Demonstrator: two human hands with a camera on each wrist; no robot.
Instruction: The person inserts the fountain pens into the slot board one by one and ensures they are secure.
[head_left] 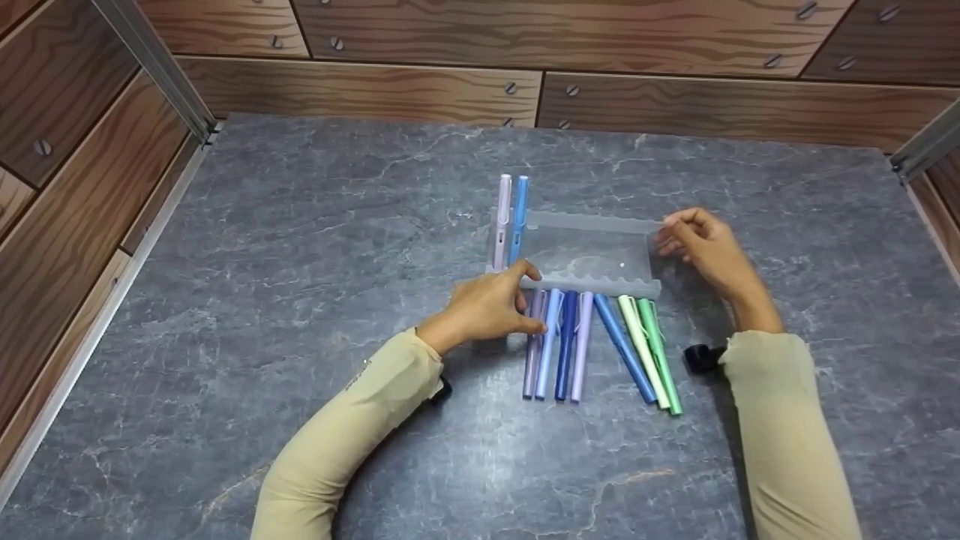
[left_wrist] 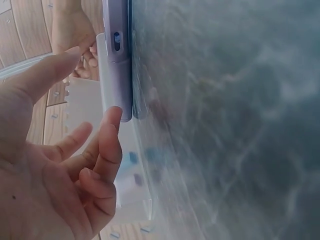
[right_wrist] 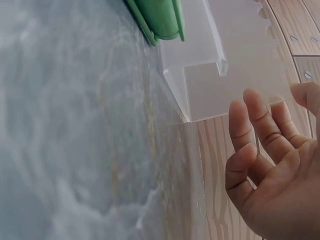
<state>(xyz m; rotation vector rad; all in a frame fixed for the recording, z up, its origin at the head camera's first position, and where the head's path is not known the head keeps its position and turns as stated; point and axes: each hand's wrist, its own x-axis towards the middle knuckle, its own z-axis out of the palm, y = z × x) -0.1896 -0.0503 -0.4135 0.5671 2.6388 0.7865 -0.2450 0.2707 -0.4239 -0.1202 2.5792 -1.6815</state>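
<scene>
A translucent pen rack with scalloped front and back rails stands on the table. My right hand pinches its far right corner between thumb and a finger; in the right wrist view the thumb meets the panel's edge. At the rack's left end lie a pale lilac pen and a blue pen, caps pointing away. My left hand hovers at the front left, thumb and index finger spread, nothing gripped. Beneath its thumb lies a purple pen. Fingers bend loosely near a pen's end in the left wrist view.
In front of the rack lie a light blue pen, a dark blue pen, a lavender pen, a slanted blue pen, a pale green pen and a green pen. Wood-patterned panels border the grey table.
</scene>
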